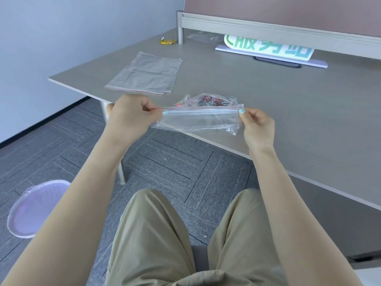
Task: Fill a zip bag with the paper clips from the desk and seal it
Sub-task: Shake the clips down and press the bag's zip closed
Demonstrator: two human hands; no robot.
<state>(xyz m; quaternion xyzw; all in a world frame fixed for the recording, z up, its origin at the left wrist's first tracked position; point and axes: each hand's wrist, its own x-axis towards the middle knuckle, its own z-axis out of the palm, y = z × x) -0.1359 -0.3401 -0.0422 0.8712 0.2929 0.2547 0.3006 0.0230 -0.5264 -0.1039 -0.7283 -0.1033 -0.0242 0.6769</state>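
open desk (268,112) right, spare bags (144,74) left

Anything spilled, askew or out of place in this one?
Nothing spilled. Both hands, left and right, pinch the ends of the zip bag, clips bunched inside. Only oddities: a yellow wrapper and a crumpled clear bag stray at the desk's far edge.

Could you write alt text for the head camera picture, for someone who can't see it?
A seated person's left hand and right hand pinch the two ends of a clear zip bag at the desk edge, with colourful paper clips just behind it. Empty bags lie farther back.
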